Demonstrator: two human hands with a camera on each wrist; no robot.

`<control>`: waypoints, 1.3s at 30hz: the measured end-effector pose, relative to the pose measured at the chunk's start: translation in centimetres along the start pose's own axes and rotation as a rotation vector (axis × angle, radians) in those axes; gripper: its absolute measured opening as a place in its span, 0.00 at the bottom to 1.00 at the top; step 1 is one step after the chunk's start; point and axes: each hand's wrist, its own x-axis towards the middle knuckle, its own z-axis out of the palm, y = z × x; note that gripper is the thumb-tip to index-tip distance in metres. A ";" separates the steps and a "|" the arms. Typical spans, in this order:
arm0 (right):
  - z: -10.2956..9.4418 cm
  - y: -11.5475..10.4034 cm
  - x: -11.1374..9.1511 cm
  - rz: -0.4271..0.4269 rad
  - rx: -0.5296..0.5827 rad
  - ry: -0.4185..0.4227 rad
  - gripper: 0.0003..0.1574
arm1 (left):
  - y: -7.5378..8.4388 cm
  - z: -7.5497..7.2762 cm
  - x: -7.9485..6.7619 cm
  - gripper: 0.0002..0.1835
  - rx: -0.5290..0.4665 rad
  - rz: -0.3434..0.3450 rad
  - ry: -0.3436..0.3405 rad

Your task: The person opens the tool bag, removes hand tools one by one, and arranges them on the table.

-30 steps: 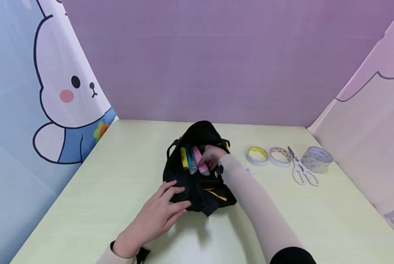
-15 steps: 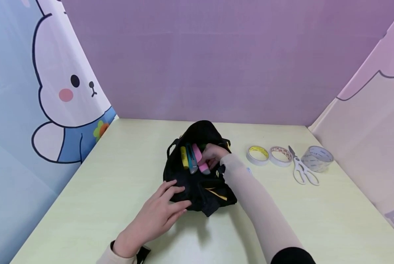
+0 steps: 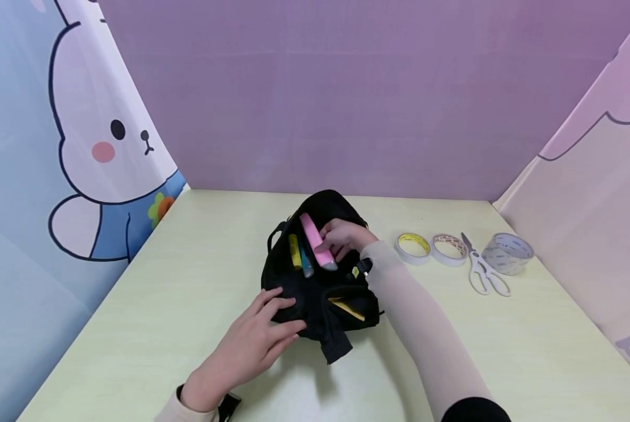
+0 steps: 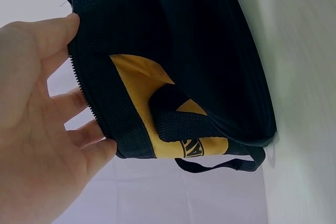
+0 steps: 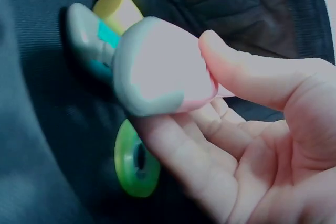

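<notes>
A black zip bag (image 3: 306, 305) with yellow trim lies with its mouth spread wide in the middle of the table. My left hand (image 3: 243, 343) grips its near left edge, fingertips on both sides of the zip (image 4: 84, 87). Inside the mouth, my right hand (image 3: 348, 235) pinches a thick pink stick-shaped piece (image 3: 316, 241) with a grey end between thumb and fingers. To its left lie a teal piece with a grey end (image 3: 306, 261) and a yellow cylinder (image 3: 295, 252). The right wrist view also shows a green ring-like roll (image 5: 134, 163) under my fingers.
Right of the bag stand two tape rolls, one with a yellow core (image 3: 412, 248) and one with a patterned core (image 3: 449, 250). White-handled scissors (image 3: 484, 272) and a wide clear tape roll (image 3: 507, 254) lie further right. A purple wall (image 3: 315, 105) closes off the back.
My right hand has raised the pink piece up and slightly left, so it partly covers the teal one. The bag's front flap has sagged toward me. My left hand stays put.
</notes>
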 end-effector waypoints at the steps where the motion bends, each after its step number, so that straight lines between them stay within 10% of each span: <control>1: -0.1 -0.1 -0.1 0.004 0.008 -0.002 0.20 | 0.0 0.0 0.0 0.26 0.000 0.000 0.001; 39: -4.3 -2.6 -5.9 -0.087 0.139 -0.156 0.20 | 0.0 0.6 0.4 0.25 -0.001 0.021 0.024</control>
